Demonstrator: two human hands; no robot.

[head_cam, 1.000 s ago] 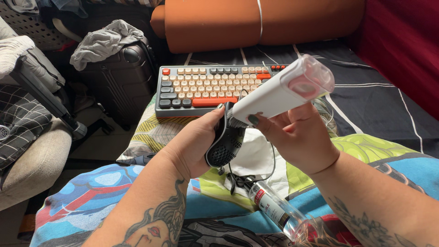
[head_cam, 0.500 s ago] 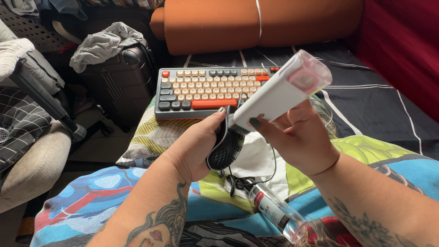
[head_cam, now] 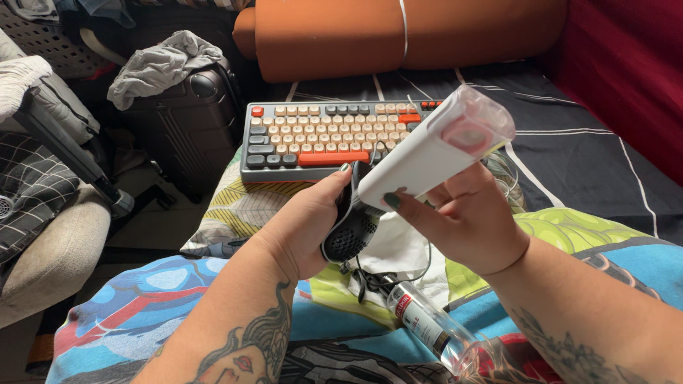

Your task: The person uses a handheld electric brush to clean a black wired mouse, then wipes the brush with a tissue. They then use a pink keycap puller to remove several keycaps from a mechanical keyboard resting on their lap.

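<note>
while the left hand (head_cam: pixel 306 227) curls tight around a black mouse (head_cam: pixel 352 227) before the keyboard (head_cam: pixel 313 139), the right hand (head_cam: pixel 466 220), raised, grips a white tool (head_cam: pixel 434 149) whose tip touches the mouse.

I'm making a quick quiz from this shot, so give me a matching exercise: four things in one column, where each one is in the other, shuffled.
Things:
1. mouse
2. white cleaning tool
3. keyboard
4. clear bottle

Places:
A. lying on the colourful blanket near the right forearm
B. on the bed, in front of the orange cushion
C. held in the left hand
D. held in the right hand

Pairs: 1-C, 2-D, 3-B, 4-A
</note>
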